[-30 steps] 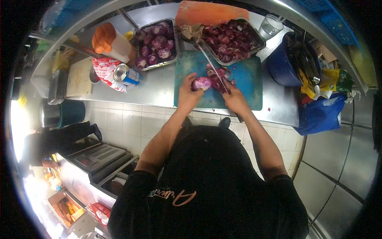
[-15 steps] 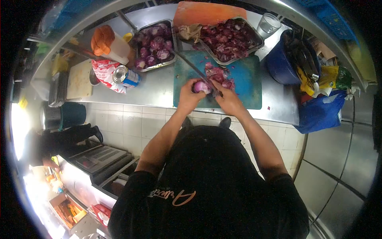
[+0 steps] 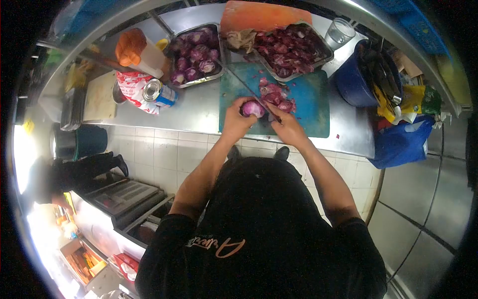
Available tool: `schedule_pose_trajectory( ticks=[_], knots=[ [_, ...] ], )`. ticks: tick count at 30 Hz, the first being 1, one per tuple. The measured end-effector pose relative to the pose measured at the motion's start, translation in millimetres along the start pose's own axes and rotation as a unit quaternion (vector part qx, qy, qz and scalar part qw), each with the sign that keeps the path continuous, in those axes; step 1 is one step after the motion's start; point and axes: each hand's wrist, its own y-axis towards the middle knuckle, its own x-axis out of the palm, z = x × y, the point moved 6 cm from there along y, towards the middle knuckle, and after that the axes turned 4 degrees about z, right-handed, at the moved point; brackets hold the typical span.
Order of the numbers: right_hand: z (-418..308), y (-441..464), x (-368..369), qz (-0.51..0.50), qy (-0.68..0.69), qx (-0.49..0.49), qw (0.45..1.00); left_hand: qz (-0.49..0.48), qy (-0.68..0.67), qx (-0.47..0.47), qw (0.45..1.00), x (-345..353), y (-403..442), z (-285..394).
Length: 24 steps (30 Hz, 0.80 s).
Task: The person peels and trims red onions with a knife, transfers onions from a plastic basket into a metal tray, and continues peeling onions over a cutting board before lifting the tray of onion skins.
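Observation:
A red onion, partly peeled with a pale patch showing, is held in my left hand over the near edge of the blue-green cutting board. My right hand is closed around the handle of a long knife. Its blade slants away to the upper left and lies close to the onion's right side. Whether the edge touches the onion I cannot tell. Purple onion skins lie loose on the board, just beyond my right hand.
Behind the board stand a foil tray of red onions and another tray heaped with skins. An orange board, a clear cup, a blue bucket, a can and an orange-lidded jug surround them. Another person's legs show at left.
The onion has turned a little in my left hand, showing more purple surface. My right hand and the knife have shifted slightly. The whole view has moved a touch.

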Motion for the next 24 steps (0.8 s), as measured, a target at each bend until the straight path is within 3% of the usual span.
schedule_pose_trajectory(
  ticks=[3, 6, 9, 12, 15, 18, 21, 24],
  knots=[
    [14.2, 4.7, -1.9, 0.056, 0.012, -0.003, 0.998, -0.001, 0.005, 0.048, 0.999, -1.0, 3.2, -5.9],
    [24.8, 3.3, -7.3, 0.048, 0.038, 0.114, 0.992, 0.009, 0.041, 0.071, 0.997, -4.4, 2.0, -4.4],
    [19.8, -3.8, -14.3, 0.002, 0.060, 0.277, 0.959, 0.015, -0.021, 0.010, 1.000, -8.8, -3.8, 2.8],
    [40.0, -0.8, -18.1, 0.022, -0.042, 0.200, 0.979, 0.012, -0.049, 0.078, 0.996, -17.0, 8.1, -4.8],
    [33.0, -3.3, -22.5, 0.036, -0.057, 0.173, 0.983, 0.012, -0.216, 0.005, 0.976, -18.8, 16.0, -15.0],
    [-12.1, -12.1, -27.9, 0.006, 0.037, 0.187, 0.982, 0.032, -0.257, -0.063, 0.964, -14.5, 9.1, 2.5],
    [-5.3, -10.0, -23.1, -0.044, 0.012, 0.185, 0.982, 0.045, -0.245, -0.078, 0.965, -14.9, 14.0, -4.8],
    [-14.5, -13.7, -24.1, -0.036, -0.016, 0.199, 0.979, 0.031, -0.342, -0.091, 0.935, -9.0, 14.3, -2.2]
  ],
)
